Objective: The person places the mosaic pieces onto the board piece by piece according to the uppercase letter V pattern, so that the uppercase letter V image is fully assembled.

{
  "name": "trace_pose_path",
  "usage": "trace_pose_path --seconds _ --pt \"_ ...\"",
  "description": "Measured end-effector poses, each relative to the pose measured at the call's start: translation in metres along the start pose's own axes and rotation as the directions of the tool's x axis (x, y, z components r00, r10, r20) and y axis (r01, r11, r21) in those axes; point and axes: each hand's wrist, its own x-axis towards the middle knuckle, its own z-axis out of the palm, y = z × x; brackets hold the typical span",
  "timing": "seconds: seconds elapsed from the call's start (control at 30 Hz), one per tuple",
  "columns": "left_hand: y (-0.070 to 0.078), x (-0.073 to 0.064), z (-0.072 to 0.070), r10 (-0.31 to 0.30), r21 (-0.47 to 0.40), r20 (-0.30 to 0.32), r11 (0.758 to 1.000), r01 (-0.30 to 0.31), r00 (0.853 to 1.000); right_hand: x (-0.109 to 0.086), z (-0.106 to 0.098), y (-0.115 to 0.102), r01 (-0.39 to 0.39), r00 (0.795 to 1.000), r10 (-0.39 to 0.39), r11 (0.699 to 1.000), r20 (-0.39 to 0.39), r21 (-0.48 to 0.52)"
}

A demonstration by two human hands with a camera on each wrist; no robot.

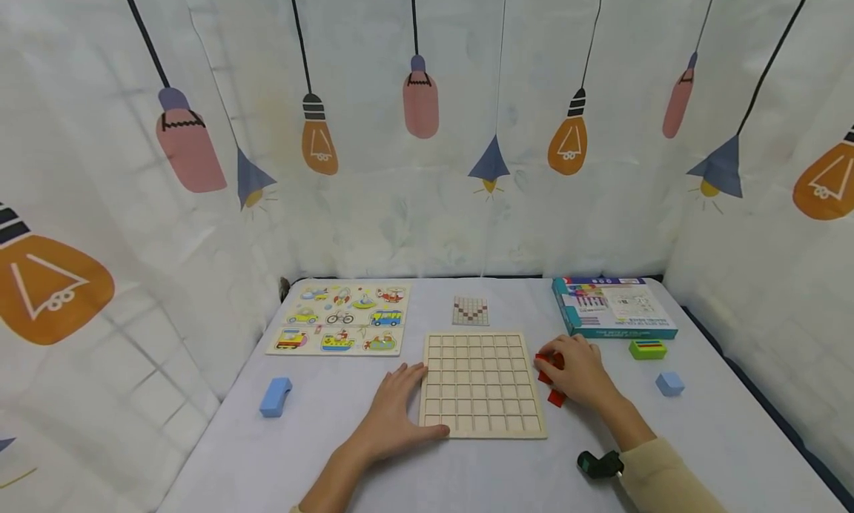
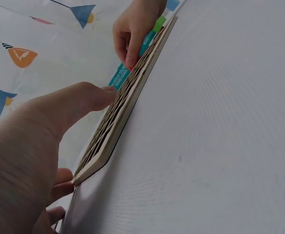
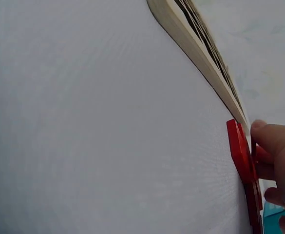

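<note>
A square wooden grid board lies on the white table in the head view. My left hand steadies it, fingers spread along its left edge and thumb on the near left corner. Just right of the board, my right hand reaches over a small group of red square tiles and partly hides them. The right wrist view shows the thumb and fingers pinching a thin red tile close above the other red pieces, which lie by the board's edge.
Behind the board lies a small pattern card. A vehicle picture puzzle lies back left, with a blue arch block nearer. At right are a teal box, a green block and a blue cube.
</note>
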Motion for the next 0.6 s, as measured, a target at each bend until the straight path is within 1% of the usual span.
trace_pose_path --seconds 0.23,0.43,0.6 --pt "0.001 0.000 0.001 -0.004 0.000 0.011 1.000 0.004 1.000 -0.003 -0.001 0.000 0.008 0.999 -0.009 1.000 -0.039 -0.007" --pt "0.000 0.000 0.002 -0.003 0.016 0.010 1.000 0.003 1.000 -0.003 -0.007 -0.010 0.027 0.999 -0.026 0.999 -0.034 0.022" --pt "-0.001 0.001 0.002 0.002 0.021 0.005 1.000 -0.002 1.000 -0.005 -0.013 -0.022 0.069 0.997 -0.069 0.997 -0.025 0.026"
